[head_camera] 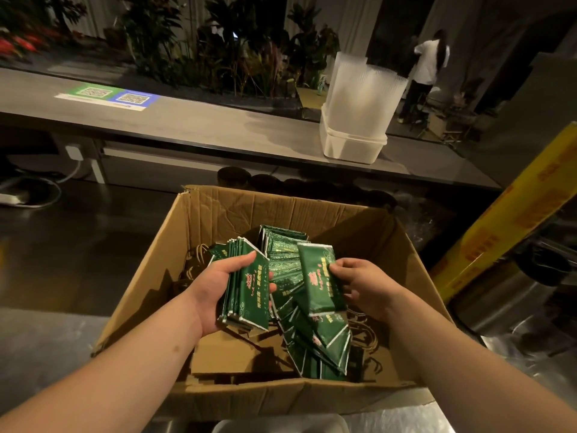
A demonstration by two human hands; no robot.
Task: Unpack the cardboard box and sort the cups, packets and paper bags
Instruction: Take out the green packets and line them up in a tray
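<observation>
An open cardboard box (218, 214) stands in front of me. Inside it, my left hand (218, 285) grips a stack of green packets (246, 289) held on edge. My right hand (362, 285) pinches a single green packet (318, 276) by its right side, just above a heap of loose green packets (315, 339). More packets (281, 239) lean against the box's far side. Brown paper bags (231, 354) with twisted handles lie flat on the box floor beneath the packets.
A long grey counter (187, 123) runs behind the box, with a stack of clear plastic containers (359, 114) at its right end. A yellow roll (505, 214) leans at the right above steel pots (512, 295). A person stands at the far right background.
</observation>
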